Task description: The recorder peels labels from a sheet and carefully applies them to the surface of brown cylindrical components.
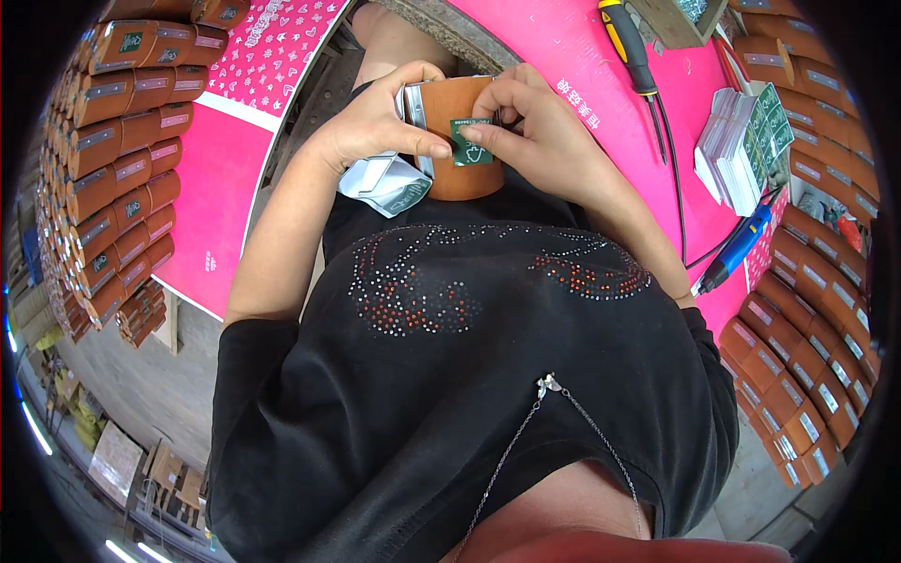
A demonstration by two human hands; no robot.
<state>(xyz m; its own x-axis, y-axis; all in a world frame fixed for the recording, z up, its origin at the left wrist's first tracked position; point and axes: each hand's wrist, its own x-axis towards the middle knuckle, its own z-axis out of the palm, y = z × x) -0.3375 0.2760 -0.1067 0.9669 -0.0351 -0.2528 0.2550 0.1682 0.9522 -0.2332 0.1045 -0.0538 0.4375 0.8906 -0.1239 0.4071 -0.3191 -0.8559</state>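
Note:
In front of my lap, my left hand (394, 117) is closed around the left side of a brown, round-walled piece (469, 183) with a metal strip (416, 108) along that side. My right hand (526, 122) has its thumb on a small green label (474, 152) against the wall of the piece, with the fingers curled above it. Whether the label is fully stuck down cannot be told. Below my left hand hangs a folded white and green label sheet (387, 185), partly hidden; how it is held does not show.
On the pink table (572, 56) to the right are a yellow-black screwdriver-shaped tool (629, 47) with a cable, a stack of label sheets (737, 150), a blue tool (737, 249) and a wooden box (680, 21). Similar brown pieces stand stacked at left (122, 169) and right (784, 385).

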